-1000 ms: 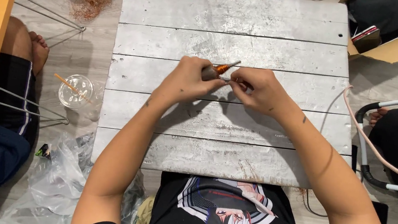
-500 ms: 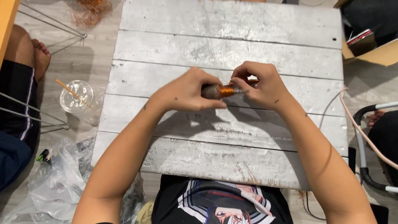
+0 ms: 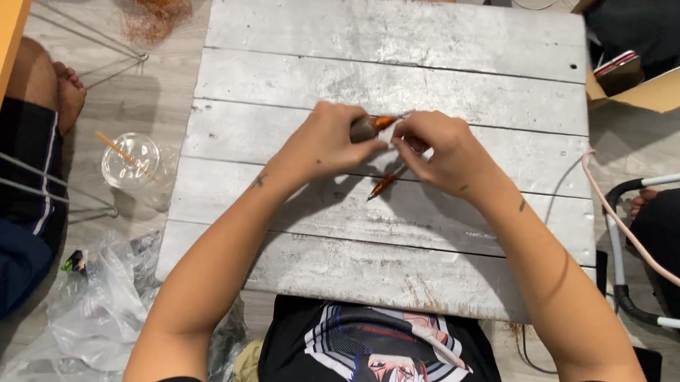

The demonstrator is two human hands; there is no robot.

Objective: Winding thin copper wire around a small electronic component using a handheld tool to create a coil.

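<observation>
Left hand (image 3: 331, 140) grip clamped on a small grey-and-orange tool (image 3: 371, 125); right hand (image 3: 440, 150) pinches its tip. A second orange pen-like piece (image 3: 383, 183) lies on the desk (image 3: 388, 85) just below, slanted, nearer the right hand.

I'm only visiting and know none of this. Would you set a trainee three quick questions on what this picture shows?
1. True or false: both hands meet over the grey plank board.
2. Which hand grips the small grey piece with the orange tip?
3. What lies on the board just below the right hand? A) orange-tipped stick B) scissors C) cup

Key: 1 true. 2 the left hand. 3 A.
</observation>
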